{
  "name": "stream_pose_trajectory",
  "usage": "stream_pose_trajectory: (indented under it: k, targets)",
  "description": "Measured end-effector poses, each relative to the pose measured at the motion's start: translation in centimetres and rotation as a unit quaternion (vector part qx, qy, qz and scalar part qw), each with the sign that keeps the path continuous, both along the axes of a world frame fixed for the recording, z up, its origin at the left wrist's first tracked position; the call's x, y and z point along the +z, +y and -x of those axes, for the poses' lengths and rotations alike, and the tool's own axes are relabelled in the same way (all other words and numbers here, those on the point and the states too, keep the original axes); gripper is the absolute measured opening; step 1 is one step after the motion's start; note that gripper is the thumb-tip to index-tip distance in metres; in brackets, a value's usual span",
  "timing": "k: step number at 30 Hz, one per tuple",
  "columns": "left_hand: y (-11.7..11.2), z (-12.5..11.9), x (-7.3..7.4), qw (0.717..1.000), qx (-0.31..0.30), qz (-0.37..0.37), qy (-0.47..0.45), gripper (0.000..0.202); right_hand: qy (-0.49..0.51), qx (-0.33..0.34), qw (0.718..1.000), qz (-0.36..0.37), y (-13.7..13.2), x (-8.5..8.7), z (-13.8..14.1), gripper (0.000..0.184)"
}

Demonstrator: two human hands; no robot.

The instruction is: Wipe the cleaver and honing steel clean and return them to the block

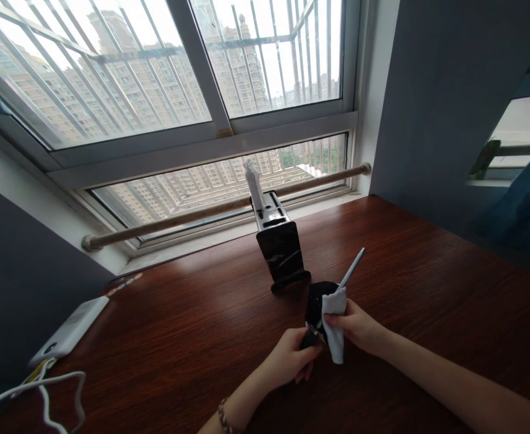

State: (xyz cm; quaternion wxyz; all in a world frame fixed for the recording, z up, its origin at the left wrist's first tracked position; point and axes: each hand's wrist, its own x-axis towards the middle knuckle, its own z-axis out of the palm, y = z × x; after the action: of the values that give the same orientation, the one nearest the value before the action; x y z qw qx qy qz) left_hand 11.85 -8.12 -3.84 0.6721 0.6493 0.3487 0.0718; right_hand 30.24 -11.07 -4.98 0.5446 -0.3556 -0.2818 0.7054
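My left hand [287, 357] is closed around the dark handle-like end of a black object [315, 301] whose kind I cannot make out. A white cloth [336, 340] is pinched in my right hand [355, 324], lying against the right side of the black object. From the top of the cloth a thin silver rod [352, 268] sticks up to the right; where its lower end goes is hidden. Both hands are close together above the brown wooden table [193, 343].
Beyond the hands stands a black tissue box with a stand-like front [283, 253], a white tissue [255, 185] rising from it. At left lie a white power strip or box [73, 328] and a white cable [61, 377]. A barred window and a rail [179, 221] line the far edge.
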Motion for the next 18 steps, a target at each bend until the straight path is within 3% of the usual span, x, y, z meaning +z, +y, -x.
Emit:
stream_pose_trajectory:
  k: [5,10,14,18]
  targets:
    - [0.2,-0.1,-0.3,1.0,0.01,-0.005,0.016,0.015,-0.012,-0.038,0.999,-0.019,0.6,0.2,-0.8,0.034]
    - [0.4,0.1,-0.3,1.0,-0.001,-0.005,0.021,0.016,0.013,-0.154,0.988,0.009,2.2,0.9,-3.6,0.036]
    - [0.2,0.2,0.0,1.0,-0.012,-0.005,0.02,0.016,0.049,-0.256,0.965,-0.003,3.6,1.6,-6.0,0.028]
    - [0.1,0.5,0.0,0.999,-0.026,-0.01,0.023,0.016,0.098,-0.366,0.925,0.012,4.6,2.1,-8.5,0.006]
